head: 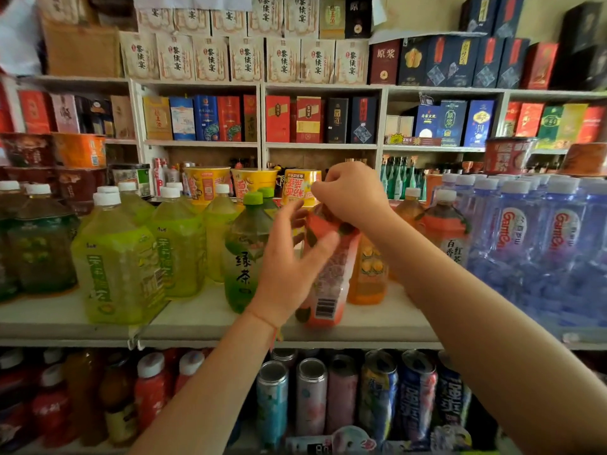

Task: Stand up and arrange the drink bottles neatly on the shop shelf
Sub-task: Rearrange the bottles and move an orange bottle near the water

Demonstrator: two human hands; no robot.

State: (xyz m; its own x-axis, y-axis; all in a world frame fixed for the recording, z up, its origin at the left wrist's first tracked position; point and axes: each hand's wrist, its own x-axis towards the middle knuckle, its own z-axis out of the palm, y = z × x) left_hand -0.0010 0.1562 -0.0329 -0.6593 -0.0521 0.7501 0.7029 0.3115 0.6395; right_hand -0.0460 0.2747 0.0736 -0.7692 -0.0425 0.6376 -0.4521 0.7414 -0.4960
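A pink bottle [328, 264] is stood at the front edge of the shelf [210, 318], with a green tea bottle [244, 254] at its 9 o'clock. Its top is gripped by the curled fingers of the right hand [349, 195]. Its side is met by the left hand [289, 257], fingers spread and loosely bent. An orange bottle [368, 274] is seen at its 3 o'clock.

Shelf colours: greens, oranges, blues and reds

A pink-orange bottle [325, 274] bears a white barcode patch; the green tea bottle [244, 254] has a lime cap and dark characters; yellow-green bottles [115, 257] carry white caps; the orange juice bottle [368, 274] shows printed fruit; pale blue water bottles [525, 244] have red lettering; the noodle cups [205, 183] are yellow.
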